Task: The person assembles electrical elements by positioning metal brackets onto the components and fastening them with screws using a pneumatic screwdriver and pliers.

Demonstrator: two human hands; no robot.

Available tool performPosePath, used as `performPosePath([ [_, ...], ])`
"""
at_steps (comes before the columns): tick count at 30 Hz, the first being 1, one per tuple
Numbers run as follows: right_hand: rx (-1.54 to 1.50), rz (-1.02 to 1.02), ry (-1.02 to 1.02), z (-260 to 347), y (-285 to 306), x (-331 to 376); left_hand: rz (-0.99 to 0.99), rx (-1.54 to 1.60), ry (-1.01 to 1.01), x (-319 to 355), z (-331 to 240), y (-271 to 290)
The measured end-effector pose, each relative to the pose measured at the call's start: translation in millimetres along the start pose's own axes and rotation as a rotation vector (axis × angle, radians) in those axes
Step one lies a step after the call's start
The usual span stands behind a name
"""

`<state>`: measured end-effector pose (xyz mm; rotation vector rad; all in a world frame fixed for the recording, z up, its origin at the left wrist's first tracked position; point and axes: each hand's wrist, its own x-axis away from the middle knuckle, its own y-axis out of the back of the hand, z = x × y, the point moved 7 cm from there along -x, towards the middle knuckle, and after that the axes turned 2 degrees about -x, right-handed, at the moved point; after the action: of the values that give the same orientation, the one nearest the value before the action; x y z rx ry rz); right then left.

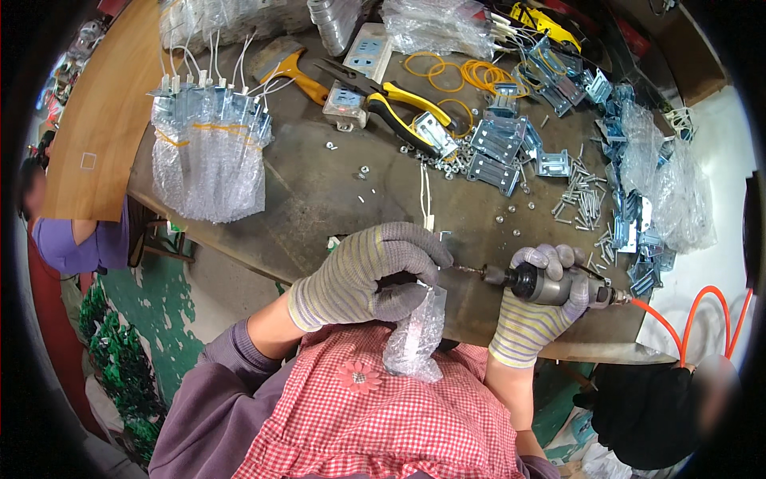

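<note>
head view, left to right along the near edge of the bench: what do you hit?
Left hand gripping a bubble-wrapped part → driver bit → air screwdriver in the right hand → orange coiled hose.

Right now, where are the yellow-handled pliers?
In the head view, the pliers lie at the far middle of the bench, just right of the white power strip and left of the orange rubber bands.
</note>
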<state>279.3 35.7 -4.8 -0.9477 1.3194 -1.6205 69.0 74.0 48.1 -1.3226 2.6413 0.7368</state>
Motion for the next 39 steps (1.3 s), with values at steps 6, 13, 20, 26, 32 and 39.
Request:
performPosePath([
  [6,-0.001,0.004,-0.01,-0.9,3.2,-0.7,-0.015,0.012,-0.001,2.0,2.1,-1.4],
  [13,-0.005,-0.007,-0.014,-5.1,2.6,-1.5,-0.012,0.04,0.006,1.8,3.1,-5.2],
  [20,0.038,-0.005,-0.027,-6.3,5.2,-3.5,-0.29,0.349,0.174,20.7,26.9,-2.2],
  [26,0.027,-0.008,-0.038,-6.9,2.7,-3.4,-0.304,0.527,0.499,31.6,34.5,-6.0],
  [32,-0.014,-0.03,-0.049,-7.4,3.5,-4.3,-0.345,0.481,0.278,23.9,26.2,-4.0],
  [39,0.006,-0.026,-0.063,-10.1,2.8,-4.3,-0.296,0.253,0.342,22.0,30.5,1.2],
])
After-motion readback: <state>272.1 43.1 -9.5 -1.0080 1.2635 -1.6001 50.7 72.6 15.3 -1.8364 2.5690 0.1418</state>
